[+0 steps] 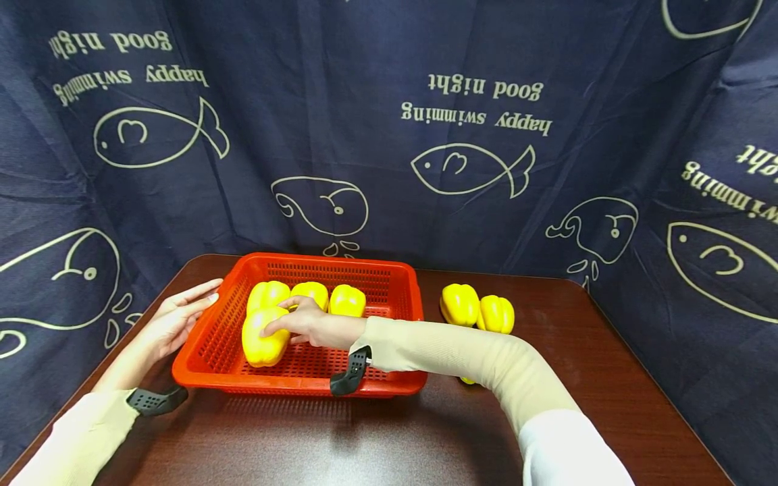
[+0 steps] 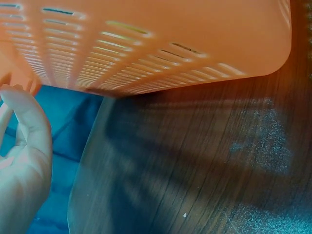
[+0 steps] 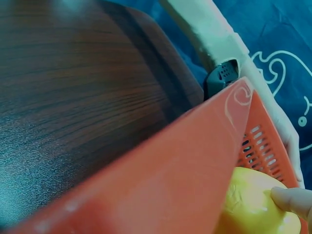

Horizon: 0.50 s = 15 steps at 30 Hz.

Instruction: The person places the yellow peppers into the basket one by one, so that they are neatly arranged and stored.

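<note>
A red perforated plastic basket (image 1: 304, 385) stands on the table with several yellow bell peppers in it. My right hand (image 1: 310, 322) reaches into its left part and grips a yellow bell pepper (image 1: 263, 341). In the right wrist view, a fingertip presses on this pepper (image 3: 253, 200) just inside the basket wall (image 3: 161, 165). Behind it in the basket lie other peppers (image 1: 348, 301) in a row. My left hand (image 1: 173, 322) is at the basket's left side, its fingers fairly straight and touching the rim; the left wrist view shows the thumb (image 2: 29, 112) up at the rim.
To the right of the basket, two yellow bell peppers (image 1: 460, 304) lie side by side on the dark wooden table (image 1: 577, 378). A bit of another yellow one (image 1: 467, 380) peeks out under my right sleeve. A dark blue printed curtain (image 1: 365, 121) hangs around the table.
</note>
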Tool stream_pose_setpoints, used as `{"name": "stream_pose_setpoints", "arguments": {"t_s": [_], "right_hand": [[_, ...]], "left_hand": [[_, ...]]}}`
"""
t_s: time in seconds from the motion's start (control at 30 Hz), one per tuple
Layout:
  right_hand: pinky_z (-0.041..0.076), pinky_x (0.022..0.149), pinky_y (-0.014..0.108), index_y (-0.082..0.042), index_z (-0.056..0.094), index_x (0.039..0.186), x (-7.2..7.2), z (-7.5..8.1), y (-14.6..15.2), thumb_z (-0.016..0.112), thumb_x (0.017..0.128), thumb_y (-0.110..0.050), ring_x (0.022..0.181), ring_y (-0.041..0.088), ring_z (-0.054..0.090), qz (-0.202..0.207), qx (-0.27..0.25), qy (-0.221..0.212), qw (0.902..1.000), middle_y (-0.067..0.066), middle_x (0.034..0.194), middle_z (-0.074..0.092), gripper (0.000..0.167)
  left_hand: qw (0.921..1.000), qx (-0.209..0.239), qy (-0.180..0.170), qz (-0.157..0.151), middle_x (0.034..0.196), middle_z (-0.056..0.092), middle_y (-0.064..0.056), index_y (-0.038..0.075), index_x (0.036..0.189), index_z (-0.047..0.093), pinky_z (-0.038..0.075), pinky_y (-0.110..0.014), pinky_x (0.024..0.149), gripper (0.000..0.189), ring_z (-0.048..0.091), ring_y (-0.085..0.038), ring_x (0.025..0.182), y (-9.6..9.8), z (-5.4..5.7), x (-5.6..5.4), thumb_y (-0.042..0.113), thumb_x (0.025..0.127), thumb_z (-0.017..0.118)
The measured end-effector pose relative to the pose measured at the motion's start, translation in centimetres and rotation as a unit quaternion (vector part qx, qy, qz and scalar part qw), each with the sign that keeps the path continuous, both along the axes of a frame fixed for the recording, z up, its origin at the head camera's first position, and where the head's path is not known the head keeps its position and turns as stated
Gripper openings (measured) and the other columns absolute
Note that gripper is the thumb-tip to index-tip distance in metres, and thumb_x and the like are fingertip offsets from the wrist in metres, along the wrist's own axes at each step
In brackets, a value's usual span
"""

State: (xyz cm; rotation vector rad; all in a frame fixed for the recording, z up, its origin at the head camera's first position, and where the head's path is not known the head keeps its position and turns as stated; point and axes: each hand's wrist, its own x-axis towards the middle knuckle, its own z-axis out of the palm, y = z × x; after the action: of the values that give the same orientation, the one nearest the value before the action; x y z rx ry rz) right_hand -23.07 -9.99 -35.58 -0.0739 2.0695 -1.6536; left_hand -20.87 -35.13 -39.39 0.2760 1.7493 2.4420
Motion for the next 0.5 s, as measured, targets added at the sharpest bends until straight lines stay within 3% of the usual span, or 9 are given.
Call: {"name": "stream_pose_setpoints", "arguments": {"t_s": [0.5], "right_hand": [[0.053,0.092,0.048,-0.007,0.057,0.099,0.34,-0.27,-0.90,0.078,0.071,0.005,0.085,0.020,0.057,0.033,0.008,-0.006,0.9994,0.001,0.095,0.053,0.037]], "left_hand": [[1.0000,-0.004,0.002,-0.002,0.110,0.070,0.011,0.027,0.119,0.066,0.058,-0.025,0.075,0.040,0.069,-0.008,0.093,0.00,-0.02,-0.01,0.001,0.100,0.043]]}}
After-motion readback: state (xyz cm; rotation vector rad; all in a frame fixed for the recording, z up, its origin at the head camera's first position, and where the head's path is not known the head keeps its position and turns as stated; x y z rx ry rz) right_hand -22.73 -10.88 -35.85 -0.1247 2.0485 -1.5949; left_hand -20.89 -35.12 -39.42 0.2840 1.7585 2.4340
